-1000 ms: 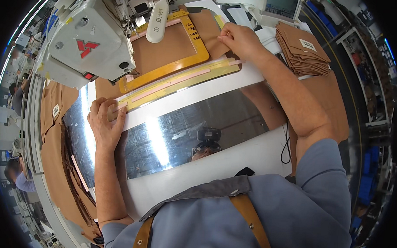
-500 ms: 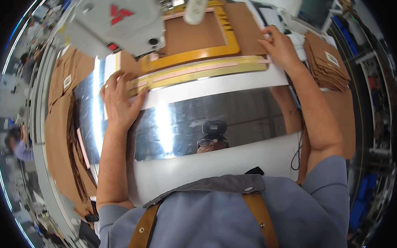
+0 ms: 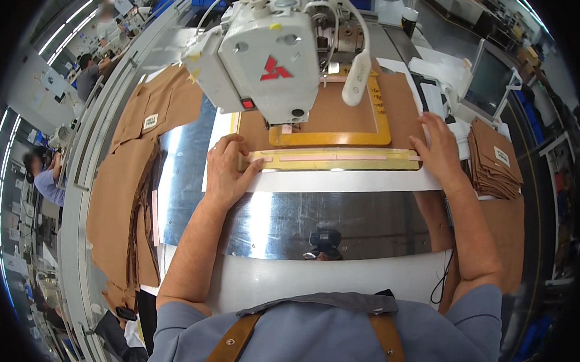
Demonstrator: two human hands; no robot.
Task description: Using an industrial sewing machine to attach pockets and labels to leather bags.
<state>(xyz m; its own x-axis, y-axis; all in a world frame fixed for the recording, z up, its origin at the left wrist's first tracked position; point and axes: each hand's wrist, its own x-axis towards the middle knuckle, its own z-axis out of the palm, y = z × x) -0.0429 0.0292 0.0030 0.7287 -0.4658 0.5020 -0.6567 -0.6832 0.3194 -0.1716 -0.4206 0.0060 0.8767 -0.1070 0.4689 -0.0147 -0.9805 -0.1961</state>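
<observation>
A long yellow template strip (image 3: 342, 159) with pale pink bands lies on a white sheet (image 3: 354, 182), in front of a yellow frame (image 3: 330, 139) set over brown fabric (image 3: 404, 115). My left hand (image 3: 227, 174) rests at the strip's left end, thumb and fingers apart, with the thumb tip on the strip. At the opposite end, my right hand (image 3: 441, 151) touches the fabric's right edge close to the strip, its fingers bent but parted. I see nothing held in either hand. Above the frame stands the head of a white sewing machine (image 3: 268, 62).
A shiny metal plate (image 3: 365, 225) spans the table nearer to me. Stacked brown fabric pieces lie at the left (image 3: 113, 203) and right (image 3: 492, 162). A white handle-shaped part (image 3: 356, 81) hangs over the frame. A monitor (image 3: 482, 79) stands at the far right.
The view has shifted, showing more of the machine. My right hand has come down along the fabric's edge, with its fingers more spread. My left hand stays by the strip's left end.
</observation>
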